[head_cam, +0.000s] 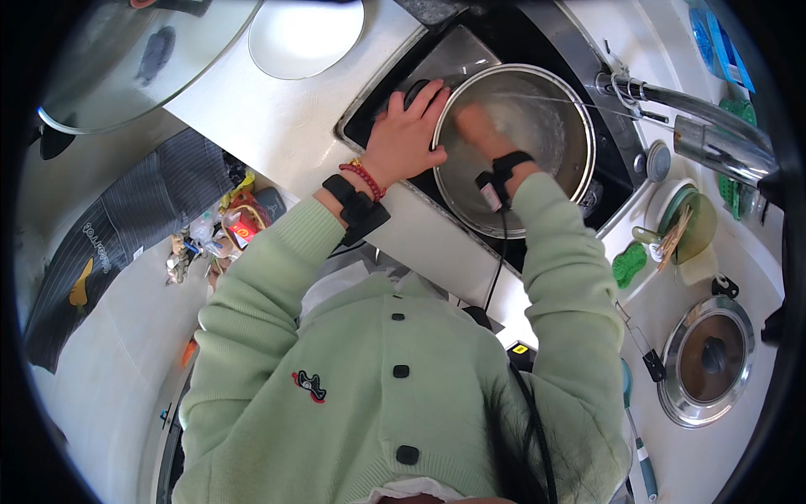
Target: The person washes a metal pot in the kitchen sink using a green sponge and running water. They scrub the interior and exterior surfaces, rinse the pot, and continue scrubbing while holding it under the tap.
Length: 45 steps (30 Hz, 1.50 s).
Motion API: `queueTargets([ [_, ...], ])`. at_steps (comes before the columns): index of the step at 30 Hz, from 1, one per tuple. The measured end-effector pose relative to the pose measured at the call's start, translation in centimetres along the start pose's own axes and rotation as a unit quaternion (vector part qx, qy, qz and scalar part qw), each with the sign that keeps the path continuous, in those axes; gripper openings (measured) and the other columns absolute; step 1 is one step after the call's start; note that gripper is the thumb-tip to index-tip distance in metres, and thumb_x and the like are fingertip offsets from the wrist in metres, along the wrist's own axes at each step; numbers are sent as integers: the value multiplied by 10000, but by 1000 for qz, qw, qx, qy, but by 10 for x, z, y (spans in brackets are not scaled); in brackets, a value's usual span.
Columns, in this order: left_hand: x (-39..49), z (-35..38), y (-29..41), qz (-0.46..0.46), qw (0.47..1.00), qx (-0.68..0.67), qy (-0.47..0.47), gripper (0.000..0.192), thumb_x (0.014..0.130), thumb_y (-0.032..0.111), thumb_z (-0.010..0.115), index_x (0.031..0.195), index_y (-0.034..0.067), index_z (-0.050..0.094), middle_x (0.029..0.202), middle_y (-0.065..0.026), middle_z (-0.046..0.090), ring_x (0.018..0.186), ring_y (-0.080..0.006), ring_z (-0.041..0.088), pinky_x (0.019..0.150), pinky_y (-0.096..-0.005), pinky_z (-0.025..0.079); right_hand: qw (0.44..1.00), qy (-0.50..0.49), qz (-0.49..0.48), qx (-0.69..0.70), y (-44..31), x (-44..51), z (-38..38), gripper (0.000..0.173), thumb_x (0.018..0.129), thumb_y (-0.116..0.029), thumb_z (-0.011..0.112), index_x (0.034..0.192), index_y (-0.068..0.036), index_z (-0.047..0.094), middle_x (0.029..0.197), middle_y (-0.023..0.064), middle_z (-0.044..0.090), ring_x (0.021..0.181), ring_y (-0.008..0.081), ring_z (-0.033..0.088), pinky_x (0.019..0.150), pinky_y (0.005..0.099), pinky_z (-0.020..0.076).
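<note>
A large round metal pot (pixel 592 151) stands tilted or level in the dark sink (pixel 617 176); I cannot tell which. My left hand (pixel 409 129) rests against the pot's left rim, near its black handle, with the fingers spread. Inside the pot is my right hand (pixel 478 126), blurred, its fingers near the inner left wall; whether it holds anything is unclear. Cloudy liquid seems to cover the pot's bottom. A thin stream of water runs from the metal faucet (pixel 724 151) at the right into the pot.
A white bowl (pixel 306 38) sits on the counter behind my left hand, with a large glass lid (pixel 157 57) farther left. Right of the sink are a green sponge (pixel 630 264), a green strainer or cup with wooden sticks (pixel 699 227) and a glass pot lid (pixel 708 362). A cable hangs from my right wrist.
</note>
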<state>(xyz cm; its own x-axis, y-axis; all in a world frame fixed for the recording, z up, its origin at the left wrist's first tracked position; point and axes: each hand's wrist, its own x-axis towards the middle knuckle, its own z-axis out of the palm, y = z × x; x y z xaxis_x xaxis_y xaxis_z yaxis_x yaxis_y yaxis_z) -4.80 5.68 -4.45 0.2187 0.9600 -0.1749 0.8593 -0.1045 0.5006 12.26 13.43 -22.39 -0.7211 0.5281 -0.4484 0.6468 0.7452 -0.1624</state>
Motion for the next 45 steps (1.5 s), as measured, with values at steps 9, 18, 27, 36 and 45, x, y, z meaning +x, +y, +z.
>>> queueTargets([
  [9, 36, -6, 25, -109, 988, 76, -80, 486, 727, 259, 614, 1155, 99, 447, 1213, -66, 413, 1079, -385, 418, 763, -519, 461, 975, -112, 144, -129, 80, -113, 16, 243, 802, -190, 524, 973, -93, 665, 1083, 108, 603, 1013, 274, 557, 872, 369, 444],
  [18, 50, 10, 10, -98, 988, 88, -83, 411, 869, 342, 465, 1161, 53, 455, 1152, -123, 473, 1030, -417, 439, 829, -460, 437, 902, -275, -86, 323, -15, -46, -2, 364, 803, -304, 509, 1030, -29, 586, 1005, 123, 612, 858, 228, 584, 730, 368, 464],
  [27, 52, 5, 20, -154, 983, 27, -99, 677, 891, 607, 245, 1185, 41, 472, 1237, -150, 422, 1107, -394, 367, 849, -540, 382, 492, 254, 296, 778, -37, -37, -102, 555, 887, -190, 457, 1356, 3, 231, 1166, 179, 514, 1043, 252, 507, 861, 375, 421],
  [36, 60, 10, 32, -240, 963, -38, -112, 565, 899, 467, 312, 1256, 39, 404, 1377, -129, 298, 1296, -327, 179, 946, -739, 77, 814, 17, 97, 572, -87, -157, -68, 364, 915, -237, 439, 1207, -25, 485, 1117, 208, 565, 1047, 312, 542, 891, 353, 410],
  [45, 60, 7, 29, -230, 964, -36, -124, 518, 892, 431, 336, 1245, 55, 387, 1326, -128, 331, 1261, -335, 212, 915, -707, 169, 952, -251, 13, 174, -10, -186, -59, 246, 746, -177, 521, 770, 34, 646, 835, 229, 629, 783, 384, 600, 695, 449, 464],
])
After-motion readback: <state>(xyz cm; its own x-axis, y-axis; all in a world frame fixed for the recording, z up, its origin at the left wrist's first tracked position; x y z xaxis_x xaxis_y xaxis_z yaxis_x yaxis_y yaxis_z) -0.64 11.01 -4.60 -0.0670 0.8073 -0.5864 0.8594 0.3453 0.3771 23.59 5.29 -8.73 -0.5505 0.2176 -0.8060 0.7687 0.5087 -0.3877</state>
